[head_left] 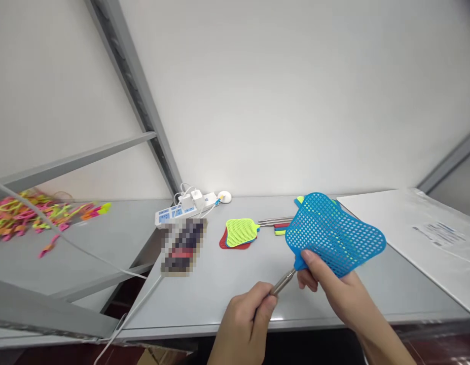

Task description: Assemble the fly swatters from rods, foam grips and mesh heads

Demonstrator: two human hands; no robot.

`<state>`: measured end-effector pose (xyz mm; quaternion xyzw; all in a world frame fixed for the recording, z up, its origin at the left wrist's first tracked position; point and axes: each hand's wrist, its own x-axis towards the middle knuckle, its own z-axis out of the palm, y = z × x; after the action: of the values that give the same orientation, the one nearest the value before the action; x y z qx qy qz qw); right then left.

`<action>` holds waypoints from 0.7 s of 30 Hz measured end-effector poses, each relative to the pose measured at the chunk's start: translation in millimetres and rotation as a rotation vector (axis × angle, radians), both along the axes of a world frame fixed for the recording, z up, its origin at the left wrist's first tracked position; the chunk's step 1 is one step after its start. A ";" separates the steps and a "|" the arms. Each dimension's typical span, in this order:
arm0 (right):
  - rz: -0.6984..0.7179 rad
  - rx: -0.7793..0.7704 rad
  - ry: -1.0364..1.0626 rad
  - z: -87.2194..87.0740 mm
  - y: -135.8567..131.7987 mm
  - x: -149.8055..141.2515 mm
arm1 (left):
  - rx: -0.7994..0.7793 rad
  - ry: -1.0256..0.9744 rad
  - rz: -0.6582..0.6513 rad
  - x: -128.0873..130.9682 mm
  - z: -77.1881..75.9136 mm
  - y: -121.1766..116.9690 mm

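Note:
A blue fly swatter (329, 230) with a perforated paddle is held up in front of me over the table. My right hand (329, 284) pinches the base of its paddle, thumb on top. The swatter's metal rod (283, 282) slants down into my left hand (246, 317), whose fingers are wrapped round it. Beyond my hands, a yellow-green fly swatter (240, 232) lies on top of a red one (235, 247), with a blue edge showing between them. Their metal rods (275, 221) and coloured handles (281, 228) run to the right, partly hidden by the blue paddle.
A white power strip (170, 215) with plugs stands at the back left, near a blurred dark item (184, 247). A white cable (139, 306) hangs over the table's left edge. Colourful cords (33, 215) lie on the left shelf. A large white wrapped package (421, 238) is at right.

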<state>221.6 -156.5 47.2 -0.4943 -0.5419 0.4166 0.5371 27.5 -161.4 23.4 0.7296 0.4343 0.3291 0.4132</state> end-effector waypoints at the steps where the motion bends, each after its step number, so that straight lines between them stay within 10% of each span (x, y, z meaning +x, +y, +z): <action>1: -0.022 0.013 0.034 -2.1 -3.6 0.5 | 0.040 0.038 -0.008 1.3 2.0 -1.2; 12: -0.258 -0.014 0.162 -55.7 -28.9 2.6 | 0.192 0.250 -0.060 6.4 7.6 -3.2; 21: -0.422 0.084 0.336 -57.9 -41.2 12.2 | -0.394 -0.546 -0.146 11.4 10.1 -9.9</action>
<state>233.9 -197.8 -10.7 -0.4975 -0.3468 0.3488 0.7145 38.9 -171.4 33.5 0.5500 0.3097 0.3915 0.6696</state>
